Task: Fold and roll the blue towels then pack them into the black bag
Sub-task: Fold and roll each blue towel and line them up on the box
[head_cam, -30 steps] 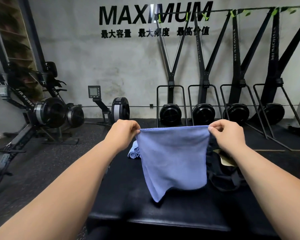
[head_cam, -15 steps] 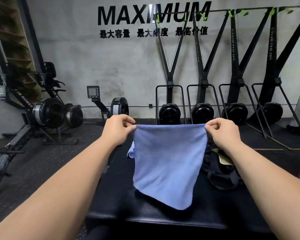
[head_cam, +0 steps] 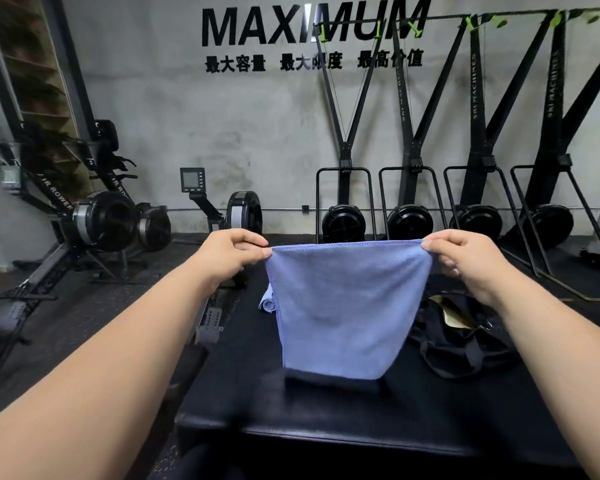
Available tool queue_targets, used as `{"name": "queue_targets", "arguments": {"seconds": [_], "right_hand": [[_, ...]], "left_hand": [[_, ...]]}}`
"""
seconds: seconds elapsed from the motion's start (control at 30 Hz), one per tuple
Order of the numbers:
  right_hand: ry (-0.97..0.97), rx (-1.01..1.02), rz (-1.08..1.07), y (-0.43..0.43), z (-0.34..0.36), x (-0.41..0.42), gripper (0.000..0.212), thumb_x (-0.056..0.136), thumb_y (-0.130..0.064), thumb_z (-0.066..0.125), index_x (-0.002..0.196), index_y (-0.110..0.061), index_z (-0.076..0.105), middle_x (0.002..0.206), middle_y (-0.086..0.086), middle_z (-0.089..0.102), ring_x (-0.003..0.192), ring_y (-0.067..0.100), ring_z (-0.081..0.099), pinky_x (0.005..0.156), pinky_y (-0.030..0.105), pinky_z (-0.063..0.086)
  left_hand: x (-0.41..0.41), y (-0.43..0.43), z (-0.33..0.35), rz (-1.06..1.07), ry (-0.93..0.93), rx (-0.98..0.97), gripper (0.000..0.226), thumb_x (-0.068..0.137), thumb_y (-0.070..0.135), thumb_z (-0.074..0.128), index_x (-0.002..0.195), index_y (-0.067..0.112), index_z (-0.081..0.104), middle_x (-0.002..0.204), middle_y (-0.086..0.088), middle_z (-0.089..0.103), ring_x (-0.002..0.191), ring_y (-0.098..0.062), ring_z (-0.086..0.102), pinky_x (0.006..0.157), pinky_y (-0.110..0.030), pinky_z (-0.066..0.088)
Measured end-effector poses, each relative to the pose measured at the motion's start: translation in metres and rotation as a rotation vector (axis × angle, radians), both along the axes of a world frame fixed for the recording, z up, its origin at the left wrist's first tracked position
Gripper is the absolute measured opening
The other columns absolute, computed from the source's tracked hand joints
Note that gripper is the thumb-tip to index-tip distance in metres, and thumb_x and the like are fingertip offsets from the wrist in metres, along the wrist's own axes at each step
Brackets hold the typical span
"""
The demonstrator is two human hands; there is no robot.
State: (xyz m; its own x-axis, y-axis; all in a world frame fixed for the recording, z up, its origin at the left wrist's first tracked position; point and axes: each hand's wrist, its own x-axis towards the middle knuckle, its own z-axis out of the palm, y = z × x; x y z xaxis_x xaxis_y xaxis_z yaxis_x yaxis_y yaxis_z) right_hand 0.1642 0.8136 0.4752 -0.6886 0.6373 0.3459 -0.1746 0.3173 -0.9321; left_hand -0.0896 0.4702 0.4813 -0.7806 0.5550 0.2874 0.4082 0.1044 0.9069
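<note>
- For a clean fold, the top edge of the blue towel [head_cam: 347, 306] is best drawn taut and level; corners should be matched before the cloth is lowered.
- The towel is hung over the black bench [head_cam: 326, 410]; the black bag [head_cam: 465, 327] lies just right of it.
- The left hand [head_cam: 229, 254] and right hand [head_cam: 461, 261] are raised well apart, each pinched on one top corner; both forearms are stretched forward.
</note>
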Motion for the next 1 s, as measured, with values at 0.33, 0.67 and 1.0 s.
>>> {"name": "queue_targets", "arguments": {"seconds": [0.33, 0.67, 1.0], "right_hand": [[-0.139, -0.189, 0.136, 0.013, -0.008, 0.014, 0.012, 0.089, -0.015, 0.065, 0.076, -0.017, 0.062, 0.058, -0.007, 0.041, 0.046, 0.006, 0.029, 0.05, 0.027, 0.019], [-0.654, 0.479, -0.248, 0.016, -0.133, -0.033, 0.014, 0.086, -0.023, 0.078, 0.075, -0.03, 0.074, 0.08, -0.011, 0.073, 0.078, 0.01, 0.065, 0.072, 0.029, 0.044], [-0.479, 0.05, -0.307, 0.018, -0.181, -0.075, 0.008, 0.091, -0.017, 0.06, 0.092, -0.019, 0.067, 0.068, -0.003, 0.076, 0.061, 0.02, 0.075, 0.073, 0.037, 0.059]], "left_hand": [[-0.009, -0.002, -0.009, -0.34, -0.342, 0.123, 0.045, 0.061, 0.029, 0.101, 0.097, 0.022, 0.075, 0.084, 0.0, 0.067, 0.065, -0.012, 0.052, 0.067, -0.027, 0.046], [-0.019, 0.046, -0.139, 0.142, 0.431, -0.722, 0.005, 0.094, 0.023, 0.076, 0.09, 0.023, 0.08, 0.091, -0.001, 0.077, 0.09, -0.023, 0.071, 0.081, -0.031, 0.053], [-0.025, 0.081, -0.179, 0.418, 0.228, -0.569, 0.02, 0.089, 0.025, 0.054, 0.081, 0.024, 0.072, 0.082, 0.005, 0.074, 0.08, -0.024, 0.065, 0.075, -0.033, 0.054]]}}
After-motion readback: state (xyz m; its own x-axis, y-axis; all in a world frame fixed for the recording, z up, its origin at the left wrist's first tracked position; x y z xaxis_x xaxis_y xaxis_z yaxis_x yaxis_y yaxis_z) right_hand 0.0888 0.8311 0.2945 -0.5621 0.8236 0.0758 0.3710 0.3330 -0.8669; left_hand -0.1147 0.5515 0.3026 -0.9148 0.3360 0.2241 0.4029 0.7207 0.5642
